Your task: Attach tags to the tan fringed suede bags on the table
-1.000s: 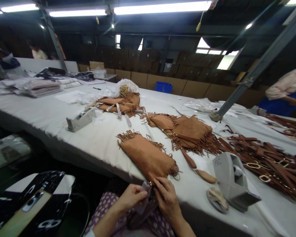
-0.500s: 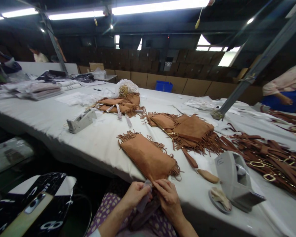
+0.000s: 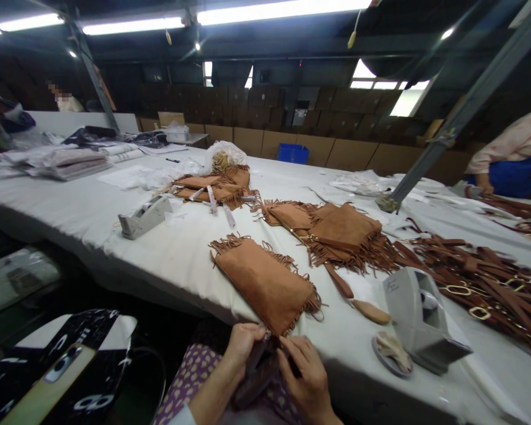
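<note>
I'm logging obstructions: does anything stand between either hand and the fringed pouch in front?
Nothing visible does: left hand and right hand are at the near corner of the pouch; the larger tape dispenser stands off to the right.

Around the one fringed pouch (image 3: 265,283) nearest you, you have two tape dispensers (image 3: 407,310) — at ten and three o'clock — one blue bin (image 3: 292,154) at twelve and your two hands (image 3: 307,376) at six.

Only thing I can clearly read is a white 8 (image 3: 92,402) (looks tipped on its side) on the black-and-white cover (image 3: 102,354), lower left. The right-hand tape dispenser (image 3: 405,307) has handwriting (image 3: 393,286), too small to make out.
</note>
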`<state>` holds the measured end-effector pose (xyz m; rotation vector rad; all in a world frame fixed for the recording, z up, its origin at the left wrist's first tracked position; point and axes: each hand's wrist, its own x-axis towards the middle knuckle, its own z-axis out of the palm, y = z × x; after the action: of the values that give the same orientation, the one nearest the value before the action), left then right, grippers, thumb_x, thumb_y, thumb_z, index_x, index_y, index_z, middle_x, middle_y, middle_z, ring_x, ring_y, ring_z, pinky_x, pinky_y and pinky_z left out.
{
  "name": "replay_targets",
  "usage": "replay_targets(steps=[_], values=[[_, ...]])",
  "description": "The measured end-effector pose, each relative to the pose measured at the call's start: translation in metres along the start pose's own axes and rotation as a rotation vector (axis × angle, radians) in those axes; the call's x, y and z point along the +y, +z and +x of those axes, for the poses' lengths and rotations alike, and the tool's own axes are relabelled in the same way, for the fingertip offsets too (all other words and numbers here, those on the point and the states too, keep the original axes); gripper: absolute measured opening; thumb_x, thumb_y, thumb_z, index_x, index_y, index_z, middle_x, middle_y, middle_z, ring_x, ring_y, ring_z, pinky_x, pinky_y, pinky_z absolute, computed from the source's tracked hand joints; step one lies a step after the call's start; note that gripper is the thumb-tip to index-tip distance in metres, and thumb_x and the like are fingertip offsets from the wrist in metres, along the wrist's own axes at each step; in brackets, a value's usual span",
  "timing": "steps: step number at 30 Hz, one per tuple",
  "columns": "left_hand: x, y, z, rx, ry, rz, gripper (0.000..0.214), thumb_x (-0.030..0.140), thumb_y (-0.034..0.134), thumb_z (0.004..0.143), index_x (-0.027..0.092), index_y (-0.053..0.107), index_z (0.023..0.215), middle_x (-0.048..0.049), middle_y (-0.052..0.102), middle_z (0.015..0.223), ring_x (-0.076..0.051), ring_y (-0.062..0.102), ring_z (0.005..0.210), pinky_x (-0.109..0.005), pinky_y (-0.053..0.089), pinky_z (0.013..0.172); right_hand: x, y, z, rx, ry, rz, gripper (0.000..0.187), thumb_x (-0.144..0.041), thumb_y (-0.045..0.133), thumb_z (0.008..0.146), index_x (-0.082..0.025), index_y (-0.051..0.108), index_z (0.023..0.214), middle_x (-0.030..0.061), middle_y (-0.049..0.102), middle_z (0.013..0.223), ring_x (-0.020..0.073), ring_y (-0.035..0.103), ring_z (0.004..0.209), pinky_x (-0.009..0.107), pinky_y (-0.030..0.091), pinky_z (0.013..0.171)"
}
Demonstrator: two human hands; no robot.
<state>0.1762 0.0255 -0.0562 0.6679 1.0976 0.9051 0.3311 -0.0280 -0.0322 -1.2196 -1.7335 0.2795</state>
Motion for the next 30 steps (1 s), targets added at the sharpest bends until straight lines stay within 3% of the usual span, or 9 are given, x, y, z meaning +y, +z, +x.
replay_targets(steps=[2, 5, 8, 12, 18, 23, 28, 30], values=[[-0.001, -0.002, 0.0, 0.044, -0.011, -0.01, 0.026, 0.036, 0.074, 0.049, 0.013, 0.064, 0.052, -0.0013, 0.058, 0.049, -0.014, 0.047, 0.048, -0.027, 0.033, 0.05, -0.011, 0.008, -0.012, 0.005, 0.341, 0.172, 0.02, -0.035, 0.062, 0.082, -0.02, 0.073, 0.092, 0.0073, 0.071, 0.081, 0.0212, 0.065, 0.075, 0.033, 0.053, 0.072], [0.001, -0.004, -0.001, 0.082, -0.013, -0.011, 0.022, 0.033, 0.074, 0.048, 0.013, 0.065, 0.051, -0.0012, 0.058, 0.047, -0.013, 0.046, 0.046, -0.026, 0.032, 0.049, -0.02, 0.029, -0.017, -0.029, 0.887, 0.507, 0.041, -0.055, 0.066, 0.073, -0.014, 0.072, 0.078, 0.0039, 0.063, 0.058, 0.0152, 0.054, 0.048, 0.026, 0.044, 0.046], [0.006, -0.004, -0.003, 0.102, 0.005, 0.007, 0.021, 0.032, 0.075, 0.046, 0.013, 0.067, 0.052, -0.0022, 0.059, 0.047, -0.013, 0.047, 0.046, -0.026, 0.032, 0.048, -0.023, 0.048, -0.006, 0.057, 1.134, 0.794, 0.048, -0.058, 0.075, 0.059, -0.012, 0.066, 0.065, -0.0015, 0.054, 0.049, 0.008, 0.041, 0.04, 0.021, 0.034, 0.04], [0.01, -0.004, -0.005, 0.117, 0.05, 0.01, 0.025, 0.033, 0.078, 0.043, 0.012, 0.068, 0.052, -0.0032, 0.061, 0.047, -0.014, 0.048, 0.046, -0.027, 0.033, 0.049, -0.024, 0.055, 0.01, 0.137, 1.147, 0.927, 0.043, -0.046, 0.084, 0.049, -0.011, 0.063, 0.06, -0.0041, 0.05, 0.049, 0.0062, 0.039, 0.043, 0.019, 0.032, 0.04], [0.004, -0.006, -0.009, 0.116, 0.106, -0.034, 0.037, 0.041, 0.083, 0.043, 0.012, 0.066, 0.056, -0.0019, 0.061, 0.052, -0.012, 0.049, 0.049, -0.025, 0.036, 0.053, -0.023, 0.055, 0.011, 0.157, 1.189, 0.893, 0.036, -0.038, 0.084, 0.05, -0.009, 0.067, 0.063, -0.0017, 0.057, 0.051, 0.0069, 0.044, 0.044, 0.019, 0.036, 0.041], [-0.001, -0.01, -0.017, 0.033, 0.094, -0.071, 0.049, 0.051, 0.084, 0.045, 0.011, 0.067, 0.069, -0.0055, 0.066, 0.064, -0.016, 0.058, 0.057, -0.027, 0.044, 0.06, -0.024, 0.058, 0.012, 0.204, 1.207, 0.901, 0.033, -0.034, 0.084, 0.049, -0.009, 0.066, 0.062, -0.0023, 0.056, 0.048, 0.007, 0.045, 0.042, 0.019, 0.037, 0.04], [-0.01, -0.006, -0.022, 0.093, 0.118, -0.033, 0.041, 0.047, 0.079, 0.057, 0.012, 0.07, 0.078, -0.0034, 0.065, 0.063, -0.013, 0.051, 0.049, -0.024, 0.038, 0.048, -0.025, 0.056, 0.015, 0.195, 1.214, 0.907, 0.031, -0.032, 0.083, 0.049, -0.01, 0.063, 0.057, -0.0028, 0.055, 0.046, 0.0065, 0.044, 0.041, 0.018, 0.035, 0.039], [-0.011, -0.003, -0.027, 0.145, 0.201, 0.028, 0.033, 0.043, 0.075, 0.064, 0.014, 0.072, 0.08, -0.0047, 0.066, 0.068, -0.015, 0.054, 0.056, -0.025, 0.04, 0.051, -0.026, 0.055, 0.016, 0.192, 1.239, 0.903, 0.03, -0.031, 0.082, 0.049, -0.01, 0.062, 0.056, -0.002, 0.055, 0.046, 0.0063, 0.043, 0.041, 0.018, 0.034, 0.038]])
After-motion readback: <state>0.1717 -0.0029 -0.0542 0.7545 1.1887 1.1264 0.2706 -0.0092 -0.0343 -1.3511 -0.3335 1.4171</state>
